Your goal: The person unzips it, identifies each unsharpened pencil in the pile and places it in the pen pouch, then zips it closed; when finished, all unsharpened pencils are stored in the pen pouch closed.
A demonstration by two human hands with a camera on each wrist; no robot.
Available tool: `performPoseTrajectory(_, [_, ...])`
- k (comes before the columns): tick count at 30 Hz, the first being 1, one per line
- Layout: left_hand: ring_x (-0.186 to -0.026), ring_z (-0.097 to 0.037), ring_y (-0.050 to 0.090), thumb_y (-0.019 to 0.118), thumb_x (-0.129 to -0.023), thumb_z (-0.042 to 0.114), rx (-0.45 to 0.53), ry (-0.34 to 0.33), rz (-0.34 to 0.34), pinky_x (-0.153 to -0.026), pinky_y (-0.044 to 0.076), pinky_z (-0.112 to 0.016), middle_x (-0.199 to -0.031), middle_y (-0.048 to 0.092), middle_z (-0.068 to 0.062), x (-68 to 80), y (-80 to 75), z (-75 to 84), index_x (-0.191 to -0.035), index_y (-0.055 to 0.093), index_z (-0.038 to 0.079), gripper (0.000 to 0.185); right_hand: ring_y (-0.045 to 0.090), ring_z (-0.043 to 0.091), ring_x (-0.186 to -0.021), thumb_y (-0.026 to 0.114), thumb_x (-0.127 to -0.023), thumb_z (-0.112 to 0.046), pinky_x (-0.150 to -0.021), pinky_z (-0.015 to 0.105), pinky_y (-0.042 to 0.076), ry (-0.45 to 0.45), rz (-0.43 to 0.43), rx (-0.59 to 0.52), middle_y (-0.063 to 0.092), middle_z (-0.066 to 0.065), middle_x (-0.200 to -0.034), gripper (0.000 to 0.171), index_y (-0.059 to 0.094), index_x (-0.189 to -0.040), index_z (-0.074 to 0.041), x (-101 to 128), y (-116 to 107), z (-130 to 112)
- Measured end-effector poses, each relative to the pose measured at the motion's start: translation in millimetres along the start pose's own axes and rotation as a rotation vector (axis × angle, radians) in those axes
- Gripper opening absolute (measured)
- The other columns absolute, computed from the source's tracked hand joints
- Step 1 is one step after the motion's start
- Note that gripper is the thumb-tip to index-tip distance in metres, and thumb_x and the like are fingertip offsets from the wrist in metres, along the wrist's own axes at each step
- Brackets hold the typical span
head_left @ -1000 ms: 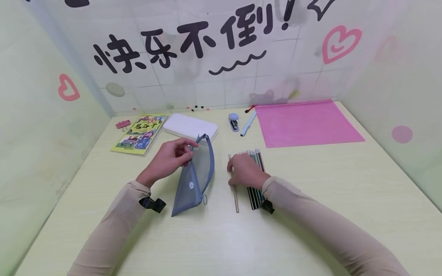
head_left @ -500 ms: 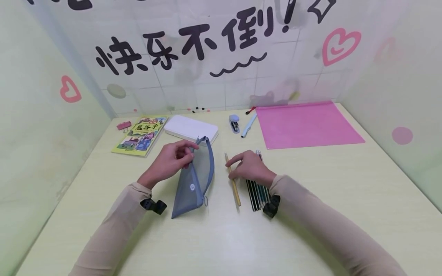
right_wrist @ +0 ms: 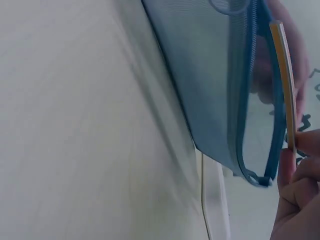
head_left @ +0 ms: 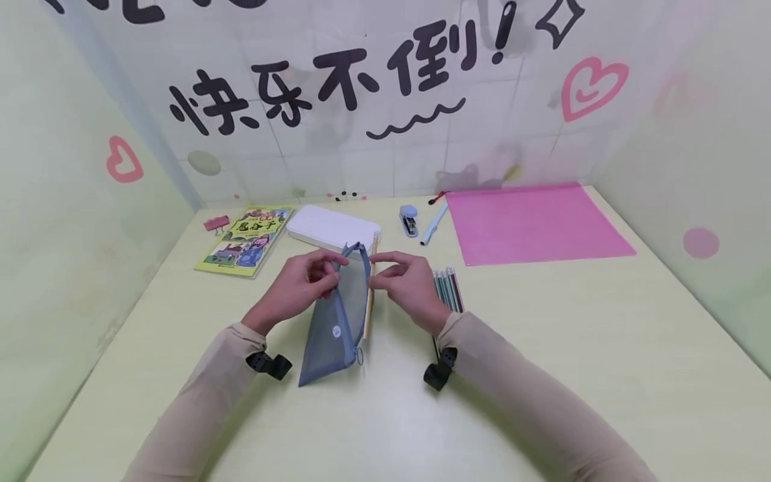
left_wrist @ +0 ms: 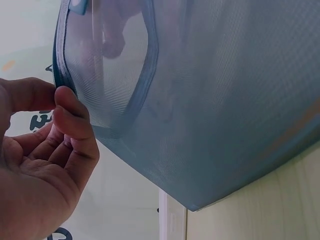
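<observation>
My left hand (head_left: 295, 288) pinches the edge of a blue-grey mesh zipper pouch (head_left: 325, 345), which stands upright with its mouth open. In the left wrist view the thumb and index finger grip the zipper tape. My right hand (head_left: 412, 291) pinches a yellow pencil (head_left: 368, 311) between thumb and fingers, held upright along the right edge of the pouch mouth. The right wrist view shows the pencil (right_wrist: 285, 75) just outside the zipper edge. Several dark striped pencils (head_left: 448, 288) lie on the table, partly hidden beneath my right forearm.
Behind the pouch lies a white case (head_left: 331, 224), with a yellow book (head_left: 247, 241) and a pink binder clip (head_left: 217, 223) to its left. A stapler (head_left: 408, 221), a light blue pen (head_left: 434, 224) and a pink sheet-like folder (head_left: 539, 224) lie toward the back right.
My right hand has picked the yellow pencil up beside the others and carried it left to the pouch mouth. The left hand keeps its hold on the pouch, almost unmoved.
</observation>
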State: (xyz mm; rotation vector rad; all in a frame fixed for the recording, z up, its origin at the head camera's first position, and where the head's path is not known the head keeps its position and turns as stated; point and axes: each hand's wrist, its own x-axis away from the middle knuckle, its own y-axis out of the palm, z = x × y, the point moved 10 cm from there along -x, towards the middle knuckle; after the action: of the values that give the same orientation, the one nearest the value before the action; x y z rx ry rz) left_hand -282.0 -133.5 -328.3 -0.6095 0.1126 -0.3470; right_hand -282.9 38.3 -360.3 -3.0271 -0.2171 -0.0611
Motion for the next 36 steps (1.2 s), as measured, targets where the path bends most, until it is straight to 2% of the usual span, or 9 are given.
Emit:
performPoseTrajectory(3, [-0.073,-0.016,0.062,0.06,-0.098,0.008,-0.002,0.011,-0.006,-0.067,0.055,-0.026,-0.086,0.062,-0.008,0.5,1.5,0.3,-0.128,0.062,0.004,0.03,0.064,0.024,-0.072,0.078,-0.083,-0.011,-0.055,0.025,0.043,-0.025,0.039,0.056,0.074,0.008,-0.084,0.037,0.073,-0.12,-0.014,-1,8,-2])
performPoseTrajectory(7, [-0.071,-0.016,0.061,0.059,-0.098,0.009,0.0,0.022,0.004,-0.066,0.055,-0.025,-0.086,0.062,-0.008,0.0,2.0,0.8,-0.128,0.061,0.003,0.031,0.067,0.017,-0.072,0.08,-0.082,-0.011,-0.058,0.024,0.048,-0.037,0.057,0.11,0.075,0.009,-0.084,0.037,0.074,-0.118,-0.014,1,16,-4])
performPoseTrajectory(13, [-0.07,-0.019,0.061,0.058,-0.098,0.011,0.017,0.026,0.069,-0.067,0.058,-0.031,-0.088,0.062,-0.009,2.3,-2.4,2.9,-0.125,0.062,0.009,0.028,0.068,0.01,-0.071,0.081,-0.08,-0.01,-0.064,0.023,0.052,-0.058,0.012,0.175,0.077,0.007,-0.08,0.036,0.076,-0.115,-0.015,11,30,-7])
performPoseTrajectory(22, [-0.07,-0.02,0.061,0.057,-0.098,0.01,0.033,0.035,0.062,-0.066,0.056,-0.026,-0.089,0.062,-0.009,5.0,1.9,7.7,-0.127,0.062,0.006,0.03,0.071,0.01,-0.069,0.076,-0.084,-0.012,-0.059,0.022,0.052,-0.102,-0.08,0.343,0.078,0.007,-0.084,0.03,0.075,-0.114,-0.012,15,40,-11])
performPoseTrajectory(26, [-0.071,-0.02,0.061,0.057,-0.098,0.011,0.024,0.04,0.06,-0.067,0.056,-0.026,-0.088,0.061,-0.009,6.0,3.3,6.0,-0.126,0.062,0.006,0.029,0.071,0.014,-0.071,0.073,-0.087,-0.012,-0.056,0.024,0.052,-0.151,-0.077,0.392,0.078,0.007,-0.086,0.027,0.075,-0.114,-0.01,21,28,-16])
performPoseTrajectory(30, [-0.07,-0.019,0.062,0.057,-0.098,0.01,0.002,0.052,0.067,-0.067,0.056,-0.026,-0.088,0.062,-0.009,7.3,1.3,5.2,-0.124,0.063,0.008,0.027,0.072,0.02,-0.07,0.073,-0.087,-0.012,-0.055,0.024,0.051,-0.191,-0.056,0.442,0.077,0.007,-0.084,0.022,0.076,-0.108,-0.008,26,1,-21])
performPoseTrajectory(33, [-0.069,-0.018,0.062,0.057,-0.098,0.01,-0.005,0.066,0.07,-0.065,0.055,-0.026,-0.087,0.062,-0.009,7.4,-0.3,5.6,-0.124,0.064,0.009,0.027,0.067,0.016,-0.063,0.074,-0.087,-0.014,-0.058,0.029,0.052,-0.21,-0.122,0.581,0.075,0.005,-0.077,0.014,0.078,-0.098,-0.008,29,-14,-22])
performPoseTrajectory(34, [-0.068,-0.018,0.062,0.057,-0.098,0.009,-0.004,0.071,0.07,-0.065,0.055,-0.026,-0.086,0.062,-0.009,7.1,-0.6,5.7,-0.124,0.064,0.008,0.027,0.065,0.012,-0.062,0.074,-0.086,-0.016,-0.067,0.034,0.056,-0.217,-0.157,0.652,0.074,0.003,-0.075,0.011,0.078,-0.094,-0.009,29,-17,-21])
performPoseTrajectory(36, [-0.068,-0.019,0.062,0.057,-0.098,0.01,0.001,0.07,0.066,-0.064,0.055,-0.026,-0.086,0.062,-0.009,6.7,0.0,5.4,-0.123,0.064,0.009,0.026,0.06,0.008,-0.061,0.074,-0.087,-0.017,-0.071,0.037,0.056,-0.226,-0.24,0.776,0.072,0.0,-0.072,0.007,0.077,-0.088,-0.01,30,-21,-16])
